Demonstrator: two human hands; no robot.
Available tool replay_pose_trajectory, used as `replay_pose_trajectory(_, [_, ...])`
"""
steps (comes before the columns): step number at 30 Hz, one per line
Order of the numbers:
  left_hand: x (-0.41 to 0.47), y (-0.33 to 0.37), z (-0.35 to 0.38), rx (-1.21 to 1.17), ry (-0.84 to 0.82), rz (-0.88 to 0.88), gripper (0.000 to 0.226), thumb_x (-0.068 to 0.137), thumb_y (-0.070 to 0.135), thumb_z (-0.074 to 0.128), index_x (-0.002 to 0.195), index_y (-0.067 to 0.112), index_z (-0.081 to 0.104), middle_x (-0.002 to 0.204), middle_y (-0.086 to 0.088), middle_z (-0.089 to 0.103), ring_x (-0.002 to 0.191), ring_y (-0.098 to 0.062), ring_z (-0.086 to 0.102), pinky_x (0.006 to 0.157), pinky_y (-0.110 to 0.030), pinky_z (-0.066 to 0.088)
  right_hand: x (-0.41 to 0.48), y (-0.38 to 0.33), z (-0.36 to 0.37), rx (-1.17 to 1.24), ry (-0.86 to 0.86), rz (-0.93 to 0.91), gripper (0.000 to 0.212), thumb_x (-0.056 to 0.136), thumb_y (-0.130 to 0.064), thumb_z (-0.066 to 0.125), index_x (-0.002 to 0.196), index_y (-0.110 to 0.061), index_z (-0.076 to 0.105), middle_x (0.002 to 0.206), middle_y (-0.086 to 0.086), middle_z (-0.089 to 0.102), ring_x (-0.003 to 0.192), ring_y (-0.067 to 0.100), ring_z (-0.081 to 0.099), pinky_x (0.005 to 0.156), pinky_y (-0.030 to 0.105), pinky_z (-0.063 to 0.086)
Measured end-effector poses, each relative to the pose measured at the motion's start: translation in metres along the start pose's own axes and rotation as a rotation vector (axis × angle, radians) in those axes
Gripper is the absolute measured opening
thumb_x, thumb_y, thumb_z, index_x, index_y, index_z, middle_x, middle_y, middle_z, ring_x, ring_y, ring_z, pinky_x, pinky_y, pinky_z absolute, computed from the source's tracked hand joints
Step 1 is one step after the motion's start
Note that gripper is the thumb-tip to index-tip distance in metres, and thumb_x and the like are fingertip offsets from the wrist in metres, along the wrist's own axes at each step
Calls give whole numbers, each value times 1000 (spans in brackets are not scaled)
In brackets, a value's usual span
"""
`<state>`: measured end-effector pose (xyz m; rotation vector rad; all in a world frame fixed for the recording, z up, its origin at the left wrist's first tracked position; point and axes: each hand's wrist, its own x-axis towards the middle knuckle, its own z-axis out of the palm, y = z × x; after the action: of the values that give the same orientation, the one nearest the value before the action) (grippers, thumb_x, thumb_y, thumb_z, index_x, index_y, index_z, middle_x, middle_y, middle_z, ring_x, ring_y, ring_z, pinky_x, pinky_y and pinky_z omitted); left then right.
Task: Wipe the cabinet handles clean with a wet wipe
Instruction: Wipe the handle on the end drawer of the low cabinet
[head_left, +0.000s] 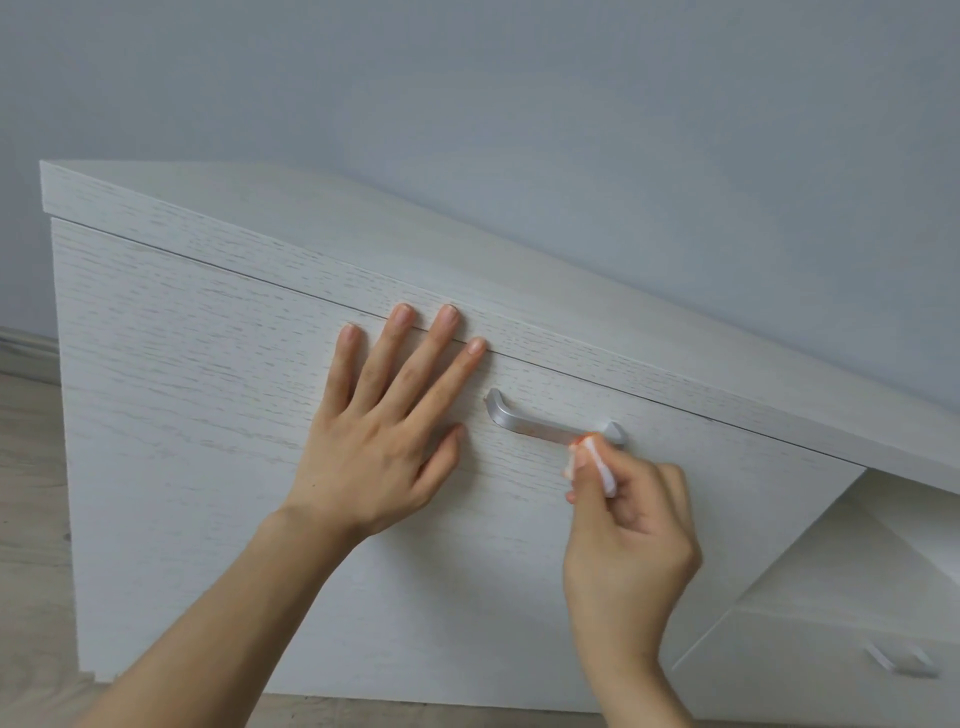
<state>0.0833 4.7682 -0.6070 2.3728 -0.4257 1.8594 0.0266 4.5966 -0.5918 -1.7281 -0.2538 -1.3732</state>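
Observation:
A silver bar handle sits on the white wood-grain cabinet door. My right hand pinches a small folded white wet wipe and presses its tip against the underside of the handle near its right end. Flat on the door just left of the handle lies my left hand, fingers spread, fingertips reaching the door's top edge. A second silver handle shows on a lower drawer at the bottom right.
The cabinet top runs along a pale blue wall. An open shelf recess lies to the right of the door. Light wood flooring is at the left.

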Motion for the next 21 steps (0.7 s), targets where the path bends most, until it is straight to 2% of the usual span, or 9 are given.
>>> replay_pose_trajectory(2, [0,1,0,-1,10,-1,64,90,36,45,149,17,26,156,-2,16,146,-27,4,118,-46,-1,-4,0,3,-15,-32,-56,15,84,-26,61,89,-18,72,75,-7,51,65,19,62,61,33,51])
replay_pose_trajectory(6, [0,-1,-1,-5,-9,5,66,91,37,43,150,18,22,157,-3,11,146,-26,2,118,-45,-3,1,4,5,41,64,22,14,84,-26,61,91,-19,71,79,-9,55,65,26,64,64,42,53])
replay_pose_trajectory(9, [0,1,0,0,-9,5,66,91,38,42,150,18,22,156,-1,14,146,-26,2,118,-46,-3,-1,-1,8,12,25,-43,16,85,-25,62,90,-14,73,77,-12,54,64,24,64,61,40,53])
replay_pose_trajectory(11, [0,1,0,-1,-6,-1,65,91,38,42,150,18,22,156,-1,14,146,-26,1,118,-46,-2,-2,-1,12,35,48,-21,14,85,-25,63,90,-16,73,76,-13,53,65,25,64,61,41,53])
replay_pose_trajectory(15, [-1,1,1,-7,-1,5,66,90,38,44,150,17,23,156,-2,16,146,-26,2,117,-47,-1,-5,-7,11,34,-6,-46,17,85,-24,62,91,-13,74,75,-9,51,65,22,64,59,34,53])
replay_pose_trajectory(21, [0,-1,-1,-15,-22,6,66,90,37,43,150,17,22,156,-2,14,146,-26,0,117,-47,-3,4,6,3,36,82,73,12,84,-21,65,90,-14,73,79,-10,55,68,22,66,61,43,54])
